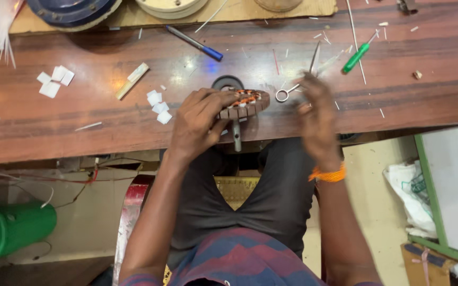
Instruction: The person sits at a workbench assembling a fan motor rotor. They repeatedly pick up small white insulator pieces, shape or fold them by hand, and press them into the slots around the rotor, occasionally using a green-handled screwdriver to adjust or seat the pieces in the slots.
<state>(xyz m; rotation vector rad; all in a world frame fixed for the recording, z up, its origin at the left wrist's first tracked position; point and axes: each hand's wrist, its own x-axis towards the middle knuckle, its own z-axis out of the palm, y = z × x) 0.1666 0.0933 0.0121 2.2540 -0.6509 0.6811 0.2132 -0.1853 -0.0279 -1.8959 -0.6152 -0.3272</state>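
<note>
My left hand grips a round brown stator core with orange copper windings, held at the front edge of the wooden table. A metal shaft hangs down from the core. My right hand, blurred by motion and wearing an orange thread band on the wrist, reaches over the table next to a pair of metal scissors. Whether its fingers touch the scissors is unclear.
Small white paper squares lie left of the core, with more squares farther left. A blue pen, a green screwdriver, a wooden strip and thin white slivers lie on the table. A green cylinder sits on the floor.
</note>
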